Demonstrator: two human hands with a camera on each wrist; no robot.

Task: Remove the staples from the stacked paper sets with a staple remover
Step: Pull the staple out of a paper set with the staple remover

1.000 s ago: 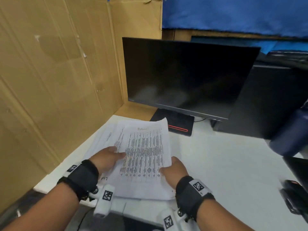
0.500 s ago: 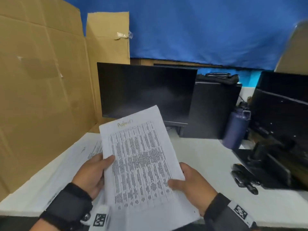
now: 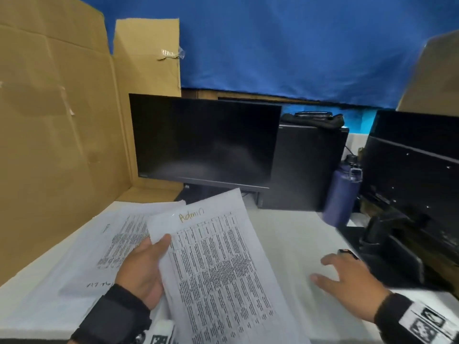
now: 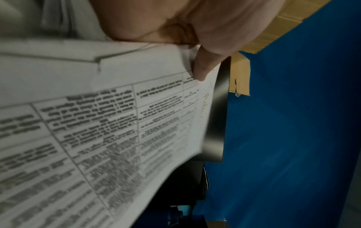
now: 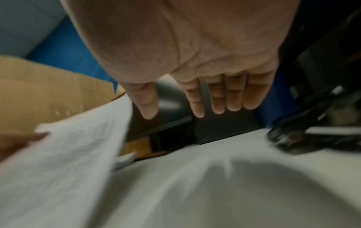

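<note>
One stapled paper set (image 3: 218, 264) is lifted off the white surface (image 3: 285, 244) by the left hand (image 3: 141, 271), its thumb clamped over the sheet's left edge below the handwritten heading; the left wrist view shows that thumb (image 4: 203, 67) pressing the page near its top corner. More paper sets (image 3: 99, 244) lie flat on the surface to the left, under and beside it. The right hand (image 3: 347, 279) hovers over the surface well to the right of the held set, fingers (image 5: 197, 100) straight and spread, grasping nothing. A small dark object with a red spot (image 3: 346, 252), probably the staple remover, lies just beyond those fingertips beside a black monitor base (image 3: 387, 244); it is too blurred to be sure. The right hand is by far the nearer one, and the tool lies ahead and slightly right of it. The held set's long axis runs away from the person, tilted leftward, with a staple-like glint near its far left corner.
</note>
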